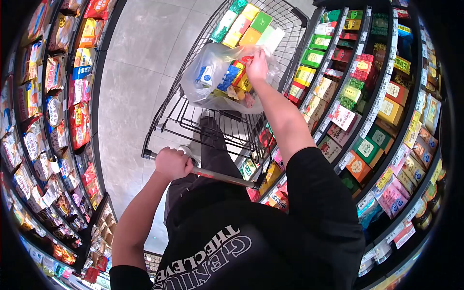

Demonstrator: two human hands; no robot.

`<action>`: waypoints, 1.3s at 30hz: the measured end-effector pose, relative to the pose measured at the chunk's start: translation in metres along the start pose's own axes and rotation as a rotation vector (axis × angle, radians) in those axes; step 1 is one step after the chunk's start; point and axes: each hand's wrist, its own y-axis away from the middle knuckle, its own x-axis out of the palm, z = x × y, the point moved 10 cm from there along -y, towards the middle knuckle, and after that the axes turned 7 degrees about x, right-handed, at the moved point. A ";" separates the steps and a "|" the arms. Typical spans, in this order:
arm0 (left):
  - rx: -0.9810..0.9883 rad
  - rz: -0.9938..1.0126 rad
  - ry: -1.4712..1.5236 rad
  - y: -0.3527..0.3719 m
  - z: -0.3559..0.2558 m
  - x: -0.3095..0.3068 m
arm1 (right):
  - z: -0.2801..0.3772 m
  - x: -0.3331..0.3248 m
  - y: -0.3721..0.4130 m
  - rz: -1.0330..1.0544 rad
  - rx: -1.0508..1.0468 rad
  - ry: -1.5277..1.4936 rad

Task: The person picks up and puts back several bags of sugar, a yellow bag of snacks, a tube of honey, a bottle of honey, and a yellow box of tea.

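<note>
My left hand [173,164] is closed round the handle bar [222,177] of a black wire shopping cart [166,104], near the bar's left end. Over the cart's basket, my right hand [256,65] is at the upper right of a translucent plastic bag [195,87]. Its fingers are bent, and something red shows beside them; what they hold is hard to make out. Inside the bag are a white and blue pack [205,76] and yellow and blue packets [231,77]. Beyond the bag, green, yellow and white boxes [241,25] lie in the basket.
Shelves of bagged snacks [79,123] line the left side. On the right, shelves hold boxed goods [367,150] with price strips along their edges. Grey tiled floor [128,96] runs between the cart and the left shelves. My legs are right behind the cart.
</note>
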 end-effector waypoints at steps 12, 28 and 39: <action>-0.009 0.018 -0.043 0.010 -0.003 0.012 | -0.011 -0.030 0.048 0.073 0.190 -0.173; 0.123 -0.090 0.216 0.015 -0.027 -0.025 | 0.135 -0.432 0.289 -0.199 -0.186 -0.496; 0.409 0.395 0.884 0.068 -0.133 -0.015 | 0.135 -0.499 0.513 -0.462 0.138 -0.575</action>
